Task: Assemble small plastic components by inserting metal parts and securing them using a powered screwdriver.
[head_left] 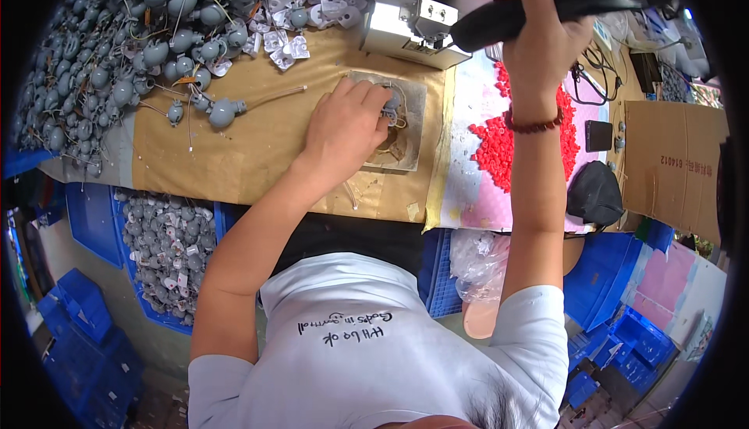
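Observation:
My left hand (347, 125) is curled over a square, pale plate (409, 156) on the brown-covered table. Its fingers press on a small grey rounded part (392, 101) with a thin wire, mostly hidden beneath them. Raised at the upper right, my right hand (542, 39) grips a long black tool (499, 23) whose exact kind I cannot make out. The tool's blunt end comes close to a white box-shaped device (433, 15) with a small socket panel. Below the plate's dark round opening (388, 152), a short wire (351, 195) lies near the table edge.
Many grey round parts with wires (160, 47) are heaped at the left, beside white plastic pieces (289, 47). Small red pieces (499, 152) lie under my right forearm. A black pouch (594, 193) and a cardboard box (672, 168) stand farther right. A blue bin (140, 292) holds more grey parts.

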